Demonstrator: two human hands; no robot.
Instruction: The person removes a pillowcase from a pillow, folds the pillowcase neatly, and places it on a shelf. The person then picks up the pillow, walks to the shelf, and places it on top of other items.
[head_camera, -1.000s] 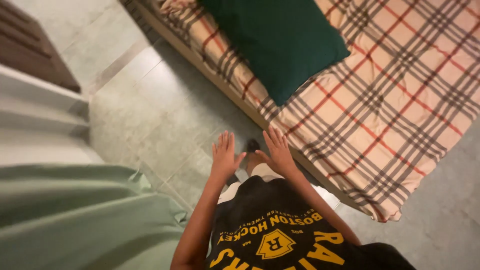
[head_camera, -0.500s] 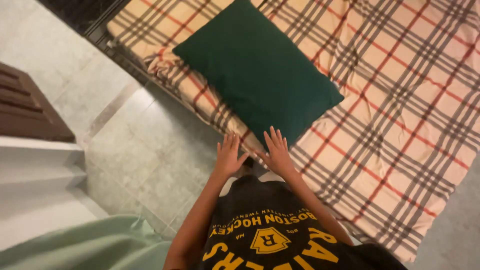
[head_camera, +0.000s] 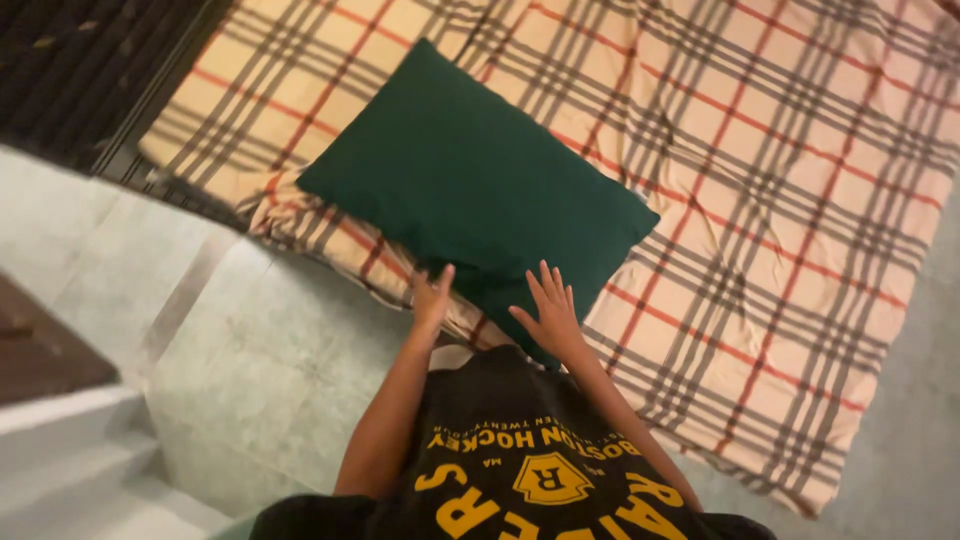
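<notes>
Head view: left hand (head_camera: 432, 298) and right hand (head_camera: 549, 312), fingers spread flat and gripping nothing, reach toward 12 o'clock to the near edge of a dark green pillow (head_camera: 475, 190) lying on the plaid-sheeted bed (head_camera: 780, 200), pale tiled floor (head_camera: 250, 370) at 9 o'clock.

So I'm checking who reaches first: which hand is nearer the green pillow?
Right, narrowly. The right hand lies spread over the pillow at its near corner. The left hand is at the pillow's near edge, fingers just reaching it above the plaid sheet.
</notes>
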